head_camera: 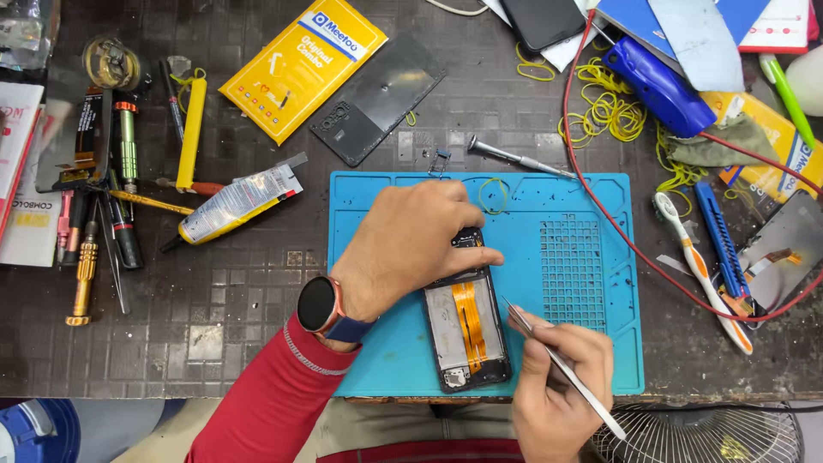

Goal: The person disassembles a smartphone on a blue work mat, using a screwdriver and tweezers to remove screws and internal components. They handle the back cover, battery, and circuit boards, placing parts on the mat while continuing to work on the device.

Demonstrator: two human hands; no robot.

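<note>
An opened phone (467,321) lies back-up at lower centre of the frame on a blue repair mat (591,360), its orange flex cable (469,321) and bare boards exposed. The left hand (411,244) presses down on the phone's upper end, fingers (476,257) flattened together over it. The right hand (561,386) pinches metal tweezers (561,369) pen-fashion, the tip just beside the phone's right edge. A slip of that sharp tip could, I judge, nick the cable or scratch a board; uneven pressure could shift the phone. Further out on the dark surface (240,317): a glue tube (236,201) at left, the phone's black back cover (377,99) above, and loose yellow rubber bands (604,107) at upper right.
</note>
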